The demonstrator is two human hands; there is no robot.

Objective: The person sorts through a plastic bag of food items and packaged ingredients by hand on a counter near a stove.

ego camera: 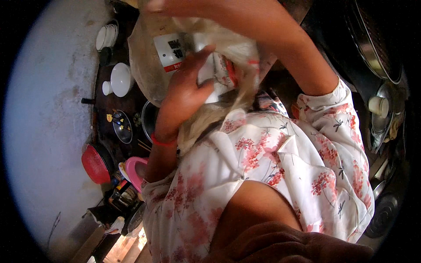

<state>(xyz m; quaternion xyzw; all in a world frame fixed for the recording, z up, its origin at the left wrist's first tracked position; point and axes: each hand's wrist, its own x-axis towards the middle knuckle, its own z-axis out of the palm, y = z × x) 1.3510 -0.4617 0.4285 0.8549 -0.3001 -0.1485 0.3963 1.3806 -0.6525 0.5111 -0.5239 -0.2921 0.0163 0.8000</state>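
Observation:
A large translucent beige plastic bag (143, 62) lies bunched in front of my torso, its mouth spread wide. Inside it are a white packet with red and black print (164, 49) and another white-and-red packet (227, 74). My left hand (189, 87), a red band on its wrist, is over the packets with thumb and forefinger apart; nothing is visibly gripped between them. Across the top of the bag reaches my right forearm. My right hand (161, 6) is blurred and partly cut off by the upper picture edge, so its grip is unclear.
Along the wall (56, 98) at left stand a stack of white bowls (106, 37), a white bowl (121, 79), a metal bowl (123, 130), a red basin (94, 164) and a pink basin (132, 169). Chopsticks (144, 145) lie nearby. A large round metal pan (373, 52) is at right.

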